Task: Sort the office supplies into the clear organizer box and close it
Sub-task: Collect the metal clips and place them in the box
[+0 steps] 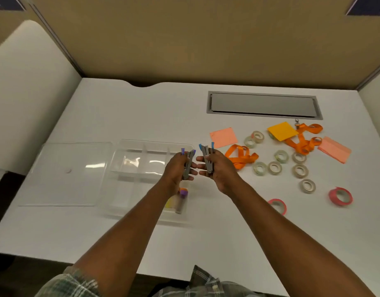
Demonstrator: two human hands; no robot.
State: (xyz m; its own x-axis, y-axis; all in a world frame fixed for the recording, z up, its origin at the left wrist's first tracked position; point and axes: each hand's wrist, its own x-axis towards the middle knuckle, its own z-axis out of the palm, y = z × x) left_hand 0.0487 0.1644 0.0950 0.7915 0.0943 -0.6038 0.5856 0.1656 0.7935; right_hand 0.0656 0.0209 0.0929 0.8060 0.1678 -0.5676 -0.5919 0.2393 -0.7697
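The clear organizer box (131, 166) lies open on the white desk, its lid (66, 174) flat to the left. My left hand (177, 171) grips a grey staple remover with purple tips (188, 163) over the box's right edge. My right hand (219, 170) grips a grey staple remover with blue tips (206, 158) just right of the box. Another purple-capped item (182, 199) lies in the box's near right compartment, partly hidden by my left forearm. Loose supplies lie to the right: orange lanyards (240, 156), clear tape rolls (274, 168), sticky note pads (223, 137) and pink tape rolls (340, 197).
A grey cable hatch (264, 105) is set into the desk at the back right. Tan partition walls (206, 39) close off the back and sides. The desk's front edge runs close to my body.
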